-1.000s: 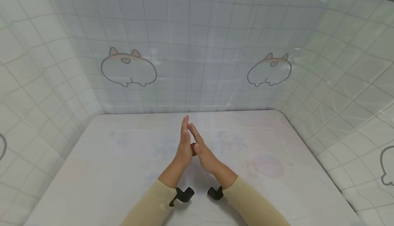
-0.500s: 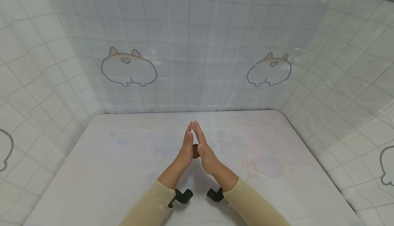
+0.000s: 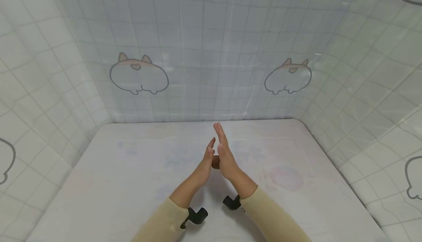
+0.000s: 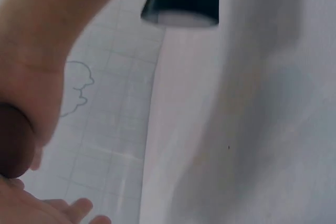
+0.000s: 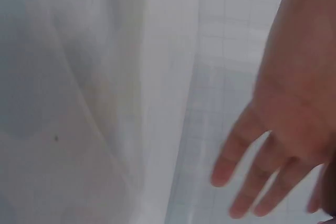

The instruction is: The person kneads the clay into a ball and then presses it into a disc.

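Note:
A smooth, rounded brown lump [image 3: 215, 162] sits between my two palms, over the table, in the head view. My left hand [image 3: 204, 166] lies against its left side with fingers straight and pointing forward. From the right, my right hand [image 3: 228, 163] presses on it with its flat palm, fingertips reaching farther forward than the left ones. The left wrist view has the dark lump [image 4: 14, 141] at its left edge, with palms above and below it. In the right wrist view, an open palm with spread fingers [image 5: 244, 148] shows, and only a sliver of the lump at the edge.
A white table [image 3: 132, 183] with faint pastel prints lies beneath the hands. Grid-patterned sheeting [image 3: 211, 51] with cartoon animal drawings walls it at the back and sides. Black wrist-worn cameras [image 3: 198, 216] stick out inward from the beige sleeves [image 3: 273, 216].
My right hand has slid forward and my left hand has drawn back, so the right fingertips now lead. The brown lump has shifted slightly to the right between the palms.

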A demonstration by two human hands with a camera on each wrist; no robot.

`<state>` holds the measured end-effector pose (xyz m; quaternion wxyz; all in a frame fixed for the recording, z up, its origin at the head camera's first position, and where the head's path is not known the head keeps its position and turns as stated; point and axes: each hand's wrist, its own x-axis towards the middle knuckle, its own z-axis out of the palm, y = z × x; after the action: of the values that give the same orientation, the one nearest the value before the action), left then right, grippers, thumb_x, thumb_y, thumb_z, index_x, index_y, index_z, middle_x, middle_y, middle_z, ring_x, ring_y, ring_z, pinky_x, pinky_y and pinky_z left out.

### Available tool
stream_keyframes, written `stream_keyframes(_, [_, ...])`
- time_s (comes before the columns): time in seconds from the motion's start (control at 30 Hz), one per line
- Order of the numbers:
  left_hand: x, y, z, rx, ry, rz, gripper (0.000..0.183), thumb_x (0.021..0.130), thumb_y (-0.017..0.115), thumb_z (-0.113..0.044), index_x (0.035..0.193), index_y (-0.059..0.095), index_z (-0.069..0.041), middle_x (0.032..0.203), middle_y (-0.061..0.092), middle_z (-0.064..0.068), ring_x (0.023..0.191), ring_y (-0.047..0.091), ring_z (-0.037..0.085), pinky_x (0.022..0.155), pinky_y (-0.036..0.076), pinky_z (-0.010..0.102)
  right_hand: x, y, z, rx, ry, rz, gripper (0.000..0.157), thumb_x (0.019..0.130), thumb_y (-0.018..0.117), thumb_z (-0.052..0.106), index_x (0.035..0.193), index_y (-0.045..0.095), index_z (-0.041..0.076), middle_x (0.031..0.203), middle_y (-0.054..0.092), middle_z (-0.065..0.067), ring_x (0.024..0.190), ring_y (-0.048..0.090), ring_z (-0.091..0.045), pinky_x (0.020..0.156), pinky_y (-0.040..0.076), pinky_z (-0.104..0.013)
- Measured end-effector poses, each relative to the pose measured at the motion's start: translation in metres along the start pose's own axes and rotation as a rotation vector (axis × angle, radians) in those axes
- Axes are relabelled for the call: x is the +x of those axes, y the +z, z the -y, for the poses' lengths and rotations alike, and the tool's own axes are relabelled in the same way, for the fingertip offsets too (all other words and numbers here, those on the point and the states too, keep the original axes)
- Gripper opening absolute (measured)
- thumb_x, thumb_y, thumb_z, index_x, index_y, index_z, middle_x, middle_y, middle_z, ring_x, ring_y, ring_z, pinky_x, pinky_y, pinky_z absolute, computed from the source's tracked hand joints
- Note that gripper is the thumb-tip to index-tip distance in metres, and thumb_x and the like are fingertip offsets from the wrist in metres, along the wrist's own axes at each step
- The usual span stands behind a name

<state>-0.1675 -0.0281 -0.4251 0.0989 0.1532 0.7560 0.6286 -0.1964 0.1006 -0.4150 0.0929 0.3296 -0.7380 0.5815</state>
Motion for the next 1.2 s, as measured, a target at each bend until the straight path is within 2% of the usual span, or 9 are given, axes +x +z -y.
stream_keyframes(0.37, [-0.007, 0.005, -0.007, -0.054, 0.159, 0.019, 0.078, 0.097, -0.001, -0.071, 0.162, -0.003, -0.027, 0.168, -0.004, 0.004, 0.152, 0.007, 0.038, 0.11, 0.009, 0.074, 0.003, -0.004, -0.023, -0.014, 0.087, -0.022, 0.084, 0.097, 0.01, 0.075, 0.162, -0.001, 0.022, 0.167, 0.004, 0.0, 0.153, 0.004, -0.023, 0.113, 0.011, -0.068])
stream_keyframes(0.63, [-0.008, 0.002, -0.016, -0.053, 0.263, -0.028, 0.084, 0.095, 0.0, -0.074, 0.162, -0.003, -0.023, 0.167, -0.005, 0.003, 0.152, 0.004, 0.032, 0.11, 0.007, 0.073, -0.003, -0.002, -0.024, -0.011, 0.164, 0.058, 0.09, 0.089, 0.011, 0.085, 0.162, -0.003, 0.032, 0.167, -0.003, 0.004, 0.152, 0.002, -0.027, 0.111, 0.009, -0.072])
stream_keyframes(0.7, [-0.007, 0.001, -0.018, -0.058, 0.277, -0.033, 0.084, 0.095, 0.0, -0.074, 0.162, -0.004, -0.025, 0.167, -0.007, 0.0, 0.152, 0.002, 0.032, 0.11, 0.007, 0.074, -0.005, -0.002, -0.022, -0.016, 0.142, 0.082, 0.092, 0.089, 0.011, 0.085, 0.162, -0.003, 0.03, 0.167, -0.003, 0.0, 0.151, 0.008, -0.032, 0.109, 0.012, -0.073])
stream_keyframes(0.73, [-0.006, 0.0, -0.019, -0.056, 0.279, -0.041, 0.084, 0.095, 0.0, -0.075, 0.162, -0.004, -0.025, 0.167, -0.007, -0.001, 0.152, 0.002, 0.031, 0.11, 0.007, 0.074, -0.005, -0.001, -0.021, -0.015, 0.128, 0.092, 0.092, 0.089, 0.012, 0.085, 0.162, -0.003, 0.03, 0.167, -0.003, -0.002, 0.147, 0.02, -0.034, 0.108, 0.015, -0.073])
stream_keyframes(0.8, [-0.004, -0.001, -0.019, -0.058, 0.283, -0.064, 0.083, 0.095, -0.001, -0.074, 0.162, -0.004, -0.025, 0.167, -0.007, -0.001, 0.152, 0.002, 0.031, 0.11, 0.006, 0.074, -0.007, 0.001, -0.019, -0.02, 0.088, 0.108, 0.092, 0.09, 0.011, 0.084, 0.162, -0.003, 0.028, 0.167, -0.002, -0.004, 0.143, 0.023, -0.034, 0.108, 0.017, -0.072])
stream_keyframes(0.9, [-0.002, -0.002, -0.019, -0.061, 0.267, -0.107, 0.081, 0.096, -0.001, -0.073, 0.162, -0.003, -0.026, 0.167, -0.005, -0.001, 0.152, 0.002, 0.029, 0.111, 0.006, 0.072, -0.008, 0.004, -0.017, -0.016, -0.001, 0.119, 0.094, 0.091, 0.011, 0.082, 0.162, -0.002, 0.022, 0.167, 0.0, -0.005, 0.145, 0.021, -0.032, 0.11, 0.016, -0.071])
stream_keyframes(0.97, [-0.001, -0.002, -0.019, -0.077, 0.245, -0.13, 0.08, 0.096, 0.0, -0.073, 0.162, -0.003, -0.028, 0.167, -0.004, 0.0, 0.152, 0.002, 0.029, 0.112, 0.008, 0.071, -0.009, 0.006, -0.016, -0.008, -0.067, 0.116, 0.095, 0.093, 0.011, 0.08, 0.162, -0.001, 0.016, 0.168, 0.0, -0.006, 0.151, 0.008, -0.029, 0.111, 0.013, -0.069])
stream_keyframes(1.03, [0.0, -0.002, -0.019, -0.093, 0.224, -0.149, 0.079, 0.096, 0.001, -0.074, 0.162, -0.004, -0.03, 0.167, -0.003, 0.001, 0.152, 0.002, 0.029, 0.112, 0.01, 0.07, -0.01, 0.008, -0.015, 0.008, -0.122, 0.11, 0.096, 0.094, 0.011, 0.078, 0.161, -0.001, 0.01, 0.168, 0.001, -0.007, 0.152, 0.005, -0.028, 0.112, 0.012, -0.068])
stream_keyframes(1.2, [0.004, 0.0, -0.015, -0.124, 0.21, -0.188, 0.082, 0.094, 0.002, -0.076, 0.162, -0.005, -0.03, 0.168, -0.002, 0.003, 0.153, 0.0, 0.031, 0.11, 0.009, 0.073, -0.013, 0.011, -0.011, 0.011, -0.192, 0.102, 0.094, 0.098, 0.009, 0.074, 0.159, -0.003, 0.004, 0.167, 0.0, -0.012, 0.153, 0.0, -0.03, 0.114, 0.008, -0.067])
